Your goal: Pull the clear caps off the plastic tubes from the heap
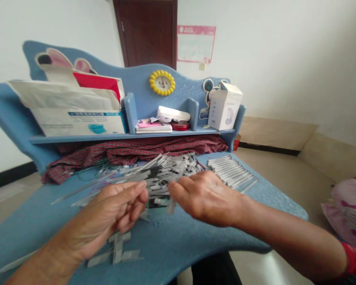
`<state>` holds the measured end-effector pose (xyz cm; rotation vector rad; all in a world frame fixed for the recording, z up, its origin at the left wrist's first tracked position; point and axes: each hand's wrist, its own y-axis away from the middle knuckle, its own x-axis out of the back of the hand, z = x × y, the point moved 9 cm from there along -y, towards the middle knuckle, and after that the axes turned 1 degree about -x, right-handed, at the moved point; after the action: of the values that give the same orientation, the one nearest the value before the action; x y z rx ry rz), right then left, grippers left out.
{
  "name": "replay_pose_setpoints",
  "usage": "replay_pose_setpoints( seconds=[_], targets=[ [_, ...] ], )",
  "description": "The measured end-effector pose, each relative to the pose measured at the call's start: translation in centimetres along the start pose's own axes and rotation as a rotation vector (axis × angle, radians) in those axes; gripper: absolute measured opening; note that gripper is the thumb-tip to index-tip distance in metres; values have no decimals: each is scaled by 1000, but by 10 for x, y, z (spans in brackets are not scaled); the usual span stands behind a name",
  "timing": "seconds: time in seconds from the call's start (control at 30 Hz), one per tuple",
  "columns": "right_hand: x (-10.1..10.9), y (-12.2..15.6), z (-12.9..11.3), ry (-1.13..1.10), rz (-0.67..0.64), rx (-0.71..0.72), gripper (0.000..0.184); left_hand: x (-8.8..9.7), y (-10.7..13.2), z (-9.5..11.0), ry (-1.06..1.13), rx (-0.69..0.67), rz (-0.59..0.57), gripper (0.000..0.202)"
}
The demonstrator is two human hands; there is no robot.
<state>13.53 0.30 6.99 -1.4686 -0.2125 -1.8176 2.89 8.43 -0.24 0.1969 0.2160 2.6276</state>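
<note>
Evidently the work sits mid-frame, where the right hand (207,198) pinches a translucent plastic strip (171,206) between thumb and curled fingers; the strip hangs down from the grip, a little blurred. The left hand (115,209), left of centre, has its thumb closed towards the index finger and the others bent loosely inward; whether anything thin is caught there, I cannot tell. The two hands are apart, with a narrow gap between them.

For a piece this light, a fingertip pinch close to one end seems best, firm enough to stop it slipping but not so hard that it creases. Keeping both wrists low and the gap in plain view should help, since clear plastic is hard to see against its neighbours.

Just beyond the hands, a tangled heap of clear and dark slim pieces (169,170) covers the middle of the blue counter (160,241); a sleeve could catch it. Loose strips (118,251) lie at lower centre-left, below the left hand, easily brushed aside. Right of the heap, slim rods (230,170) lie in a row near the right wrist. Behind, a checked cloth (130,150) crowds the space under the shelf (106,137), which bears a face-mask box (86,122) at left and a white carton (225,107) at right.
</note>
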Motion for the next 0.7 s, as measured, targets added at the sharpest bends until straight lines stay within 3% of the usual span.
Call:
replay_pose_setpoints(
  seconds=[0.17,0.3,0.43,0.7],
  targets=[
    [-36,73,75,119,-410,-353,22,-10,3,8,-137,-41,-52,30],
    [-71,129,122,174,-658,-509,28,-16,4,11,-225,-97,-80,32],
    [-90,148,137,180,-708,-518,32,-18,5,10,-263,-100,-89,31],
    [-102,152,138,155,-691,-501,29,-20,2,8,-286,-86,-101,33]
  ],
)
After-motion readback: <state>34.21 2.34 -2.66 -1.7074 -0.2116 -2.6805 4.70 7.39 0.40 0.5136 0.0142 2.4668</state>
